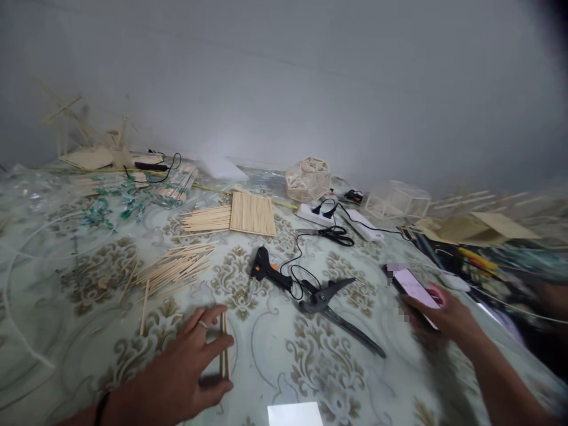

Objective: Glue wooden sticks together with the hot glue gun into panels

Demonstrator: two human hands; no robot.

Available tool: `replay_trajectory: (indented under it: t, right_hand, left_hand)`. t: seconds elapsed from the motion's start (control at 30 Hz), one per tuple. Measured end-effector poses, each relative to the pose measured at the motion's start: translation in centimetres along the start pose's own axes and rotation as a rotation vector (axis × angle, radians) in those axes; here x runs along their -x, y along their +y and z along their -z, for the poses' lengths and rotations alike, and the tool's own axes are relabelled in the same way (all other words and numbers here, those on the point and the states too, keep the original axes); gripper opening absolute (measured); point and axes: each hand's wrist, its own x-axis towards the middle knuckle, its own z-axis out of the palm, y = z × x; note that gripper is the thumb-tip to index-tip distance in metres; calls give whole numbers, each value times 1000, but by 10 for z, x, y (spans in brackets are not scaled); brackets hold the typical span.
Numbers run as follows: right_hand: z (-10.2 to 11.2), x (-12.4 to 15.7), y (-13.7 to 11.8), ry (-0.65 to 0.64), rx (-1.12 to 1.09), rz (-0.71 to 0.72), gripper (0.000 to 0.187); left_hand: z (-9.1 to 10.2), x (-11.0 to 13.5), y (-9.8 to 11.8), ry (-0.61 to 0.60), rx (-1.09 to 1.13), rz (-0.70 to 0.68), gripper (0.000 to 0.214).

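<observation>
While the head view looks down over a bench (275, 361) covered in a pale cloth with a gold floral pattern, the left hand (190, 364) lies low on it near the bottom edge. Its fingers are stretched out. Forefinger and thumb close around a small bundle of short sticks (224, 355), which rests on the cloth and points away from the person. A ring shows on one finger and a dark band on the wrist.

Over on the right, the right hand (446, 316) grasps a phone (415, 287) from below, just above the bench, with its lit pinkish screen facing up.

Between the two hands lie black metal shears (337, 310), their blades parted. Just beyond them is a black glue gun (266, 269), lying on its side, its cord looping away towards a white power strip (316, 214). Black-handled scissors (336, 235) sit near that strip.

Left of the glue gun, a loose heap of long sticks (175, 267) fans across the cloth. Farther back is a flat mat of sticks (252, 213) joined side by side. Near the grey wall stands a small stick-built frame (308, 177), and a second frame (398, 201) stands to its right. The far right of the bench is blurred clutter.
</observation>
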Motion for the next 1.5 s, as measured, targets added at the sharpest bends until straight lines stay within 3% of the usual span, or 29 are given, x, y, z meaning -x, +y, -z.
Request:
replay_trajectory:
  t: [0.1,0.33,0.6,0.77,0.83,0.9,1.03,1.13,1.2,1.33,1.5]
  right_hand:
    - [7,3,-12,-136,-156,-154,47]
    - [14,16,-30,-77,-156,-274,59]
    - [7,16,-21,-29,-224,-266,42]
    - [5,10,-22,-18,-109,-201,37]
    - [10,13,-41,17,-10,-116,33]
    - [17,21,-78,-12,-63,44,28]
    - [26,58,-185,-349,-369,450,34]
    - [16,86,-260,-380,-353,661,36]
    - [2,96,-291,-416,-252,705,40]
    - [-26,97,-310,-489,-163,733,30]
    - [-31,87,-294,-351,-238,661,30]
  left_hand:
    - [-2,-1,-4,31,1,-8,42]
    - [0,0,-8,57,32,-26,45]
    - [1,1,-12,67,25,-24,46]
    - [5,-4,-16,206,-87,-13,41]
    - [6,-7,-18,244,-122,0,39]
    - [8,-10,-20,230,-131,9,39]
    - [10,-13,-20,175,-111,31,40]
    - [11,-13,-16,169,-99,43,38]
    - [13,-13,-12,145,-107,40,38]
    - [19,-12,-12,90,-107,17,54]
    - [23,-10,-26,62,36,24,82]
